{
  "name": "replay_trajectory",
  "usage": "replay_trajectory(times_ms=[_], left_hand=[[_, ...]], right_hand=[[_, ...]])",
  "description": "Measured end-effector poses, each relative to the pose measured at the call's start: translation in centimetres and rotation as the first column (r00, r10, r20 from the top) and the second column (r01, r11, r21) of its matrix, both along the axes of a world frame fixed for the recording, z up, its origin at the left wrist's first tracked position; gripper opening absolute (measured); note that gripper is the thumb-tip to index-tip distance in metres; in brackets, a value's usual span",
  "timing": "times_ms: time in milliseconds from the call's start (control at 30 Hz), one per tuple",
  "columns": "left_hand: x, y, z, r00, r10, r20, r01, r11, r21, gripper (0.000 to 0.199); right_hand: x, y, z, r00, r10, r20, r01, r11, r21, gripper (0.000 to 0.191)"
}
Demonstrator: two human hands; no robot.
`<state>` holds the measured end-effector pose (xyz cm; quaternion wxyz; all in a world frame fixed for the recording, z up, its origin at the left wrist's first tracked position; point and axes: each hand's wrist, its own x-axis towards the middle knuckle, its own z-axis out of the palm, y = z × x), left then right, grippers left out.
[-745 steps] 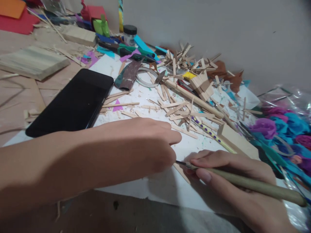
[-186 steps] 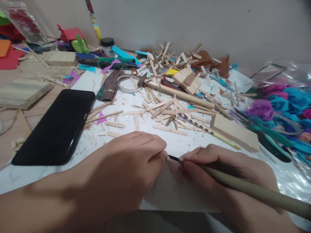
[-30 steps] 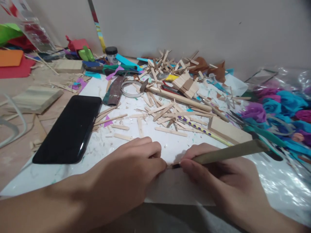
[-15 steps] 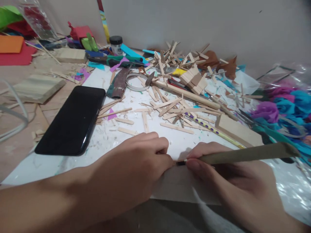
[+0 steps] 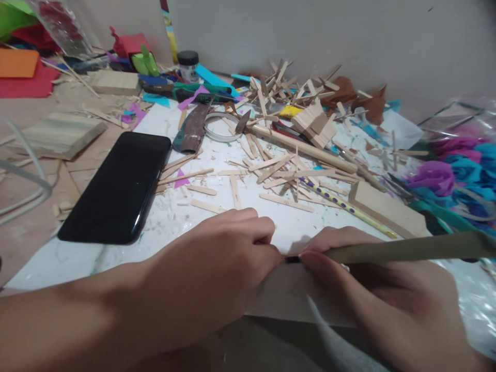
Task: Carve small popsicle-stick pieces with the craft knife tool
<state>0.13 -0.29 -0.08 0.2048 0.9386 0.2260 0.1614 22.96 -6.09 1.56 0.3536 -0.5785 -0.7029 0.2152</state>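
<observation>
Lower centre, I'm apparently shaving the stick (image 5: 283, 259), right hand (image 5: 387, 294) pinching the tool (image 5: 403, 249), left hand (image 5: 232, 258) curled, its grip hidden from me, and the next stroke wants steady, light pressure.

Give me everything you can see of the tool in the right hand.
The tool has a long, dull olive handle, apparently wood, and a short, dark, slim tip. The right hand grips it near the tip, and the handle slants slightly up to the picture's right edge. The tip points at the left hand's curled fingers; whether it touches them, I cannot tell.
</observation>
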Motion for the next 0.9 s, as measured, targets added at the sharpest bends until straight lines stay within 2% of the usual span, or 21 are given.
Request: replay_trajectory(times_ms=[100,200,333,500,633,767,900], left_hand=[[-0.2,-0.2,-0.1,0.998,0.051,-0.022,-0.054,0.990,-0.134,0.024],[-0.4,-0.3,-0.1,0.995,0.093,-0.032,-0.097,0.979,-0.179,0.028],[-0.3,-0.3,-0.1,0.995,0.099,-0.024,-0.102,0.982,-0.159,0.030],[-0.3,-0.3,-0.2,0.998,0.063,-0.026,-0.066,0.989,-0.136,0.021],[-0.3,-0.3,0.0,0.999,0.032,-0.029,-0.034,0.995,-0.099,0.023],[-0.2,-0.3,0.1,1.000,-0.022,-0.014,0.022,1.000,0.012,0.028],[-0.1,-0.3,0.2,0.998,-0.045,-0.031,0.048,0.996,0.079,0.031]], right_hand=[[-0.2,0.2,0.2,0.997,0.044,0.071,-0.047,0.998,0.041,0.013],[-0.6,0.3,0.4,0.994,0.043,0.103,-0.049,0.997,0.055,0.018],[-0.9,-0.2,0.2,0.992,0.034,0.121,-0.038,0.999,0.029,0.020],[-1.1,-0.7,-0.8,0.988,0.037,0.151,-0.044,0.998,0.044,0.024],[-1.2,-0.3,-0.5,0.999,-0.040,0.030,0.040,0.999,0.004,0.014],[-1.3,0.1,0.1,0.985,-0.150,-0.084,0.146,0.988,-0.047,0.017],[-1.4,0.0,-0.1,0.984,-0.129,-0.125,0.117,0.988,-0.096,0.015]])
